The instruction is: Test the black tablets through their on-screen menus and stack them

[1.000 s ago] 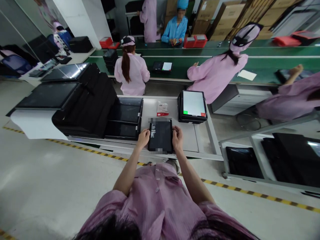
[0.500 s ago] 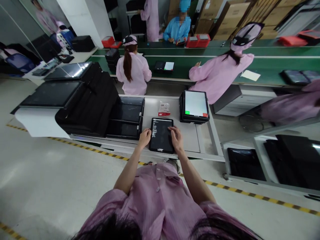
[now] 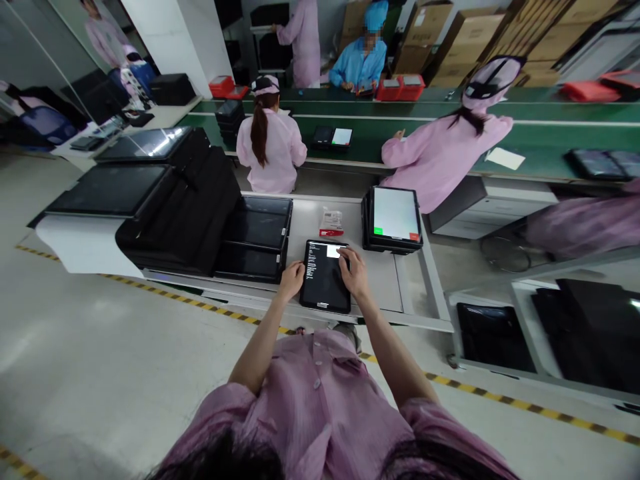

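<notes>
A black tablet (image 3: 324,288) lies upright in front of me on the grey cart top, its dark screen lit with lines of small white text and a white box near the top right. My left hand (image 3: 292,279) grips the tablet's left edge, fingers bent together. Over the right side of the screen is my right hand (image 3: 353,272), fingers apart, a fingertip at the white box and partly covering it. Just beyond the tablet sits a small clear packet (image 3: 331,223) with a red and white label.
Right of the tablet stands a stack of tablets (image 3: 395,212), the top screen white. Black tablets in trays (image 3: 257,223) and a tall black stack (image 3: 175,207) fill the left. Co-workers (image 3: 273,143) sit at a green bench (image 3: 370,120) beyond. Another cart (image 3: 495,333) stands right.
A white box has appeared at the top right of the tablet's screen. My right hand's fingers have shifted slightly on the screen. The whole view has moved a little.
</notes>
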`<state>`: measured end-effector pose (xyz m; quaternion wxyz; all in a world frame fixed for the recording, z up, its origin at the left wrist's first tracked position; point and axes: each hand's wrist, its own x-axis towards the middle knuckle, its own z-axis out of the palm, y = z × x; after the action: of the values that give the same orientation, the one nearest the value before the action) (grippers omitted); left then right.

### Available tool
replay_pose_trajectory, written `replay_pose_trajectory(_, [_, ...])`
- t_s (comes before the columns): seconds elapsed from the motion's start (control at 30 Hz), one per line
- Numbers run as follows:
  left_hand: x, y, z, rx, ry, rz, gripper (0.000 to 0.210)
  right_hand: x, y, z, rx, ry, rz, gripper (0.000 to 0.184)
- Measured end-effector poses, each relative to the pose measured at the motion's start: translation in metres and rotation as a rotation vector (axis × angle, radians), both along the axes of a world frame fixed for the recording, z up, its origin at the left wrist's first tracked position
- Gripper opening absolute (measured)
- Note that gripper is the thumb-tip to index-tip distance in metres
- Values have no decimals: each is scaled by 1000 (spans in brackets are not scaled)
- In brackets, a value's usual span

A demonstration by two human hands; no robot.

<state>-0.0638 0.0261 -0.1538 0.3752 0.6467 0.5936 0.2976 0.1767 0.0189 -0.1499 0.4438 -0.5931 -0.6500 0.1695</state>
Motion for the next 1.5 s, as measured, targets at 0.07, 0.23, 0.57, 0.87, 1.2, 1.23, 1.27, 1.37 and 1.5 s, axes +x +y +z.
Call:
replay_pose_trajectory(0.07, [0,0,1,-12,3,1,36,0,2,0,3,-42,4,37])
replay_pose_trajectory(0.23, [0,-1,2,-21,1,3,35,-4,5,0,29,-98,6,34])
replay_pose_trajectory(0.57, [1,-2,1,12,-11,-16,38,4,-23,-16,23,-152,-188,36])
replay_pose_trajectory(0.87, [1,-2,0,16,-2,-20,37,-27,-41,7,-3,-167,224,32])
replay_pose_trajectory(1.2, [1,-2,-1,11,-4,-18,37,-16,-17,-6,-3,-184,-78,41])
replay_pose_trajectory(1.23, [1,-2,-1,9,-6,-18,37,-16,-13,-5,3,-184,-68,41])
replay_pose_trajectory(1.27, [1,-1,0,7,-8,-17,37,-17,-9,-5,8,-188,-58,42])
replay_pose_trajectory(1.37, [1,0,0,4,-12,-13,36,-21,-1,-1,-7,-230,-49,40])
replay_pose_trajectory(1.5, [1,-1,0,18,-22,-13,36,-26,-5,4,-13,-266,-51,39])
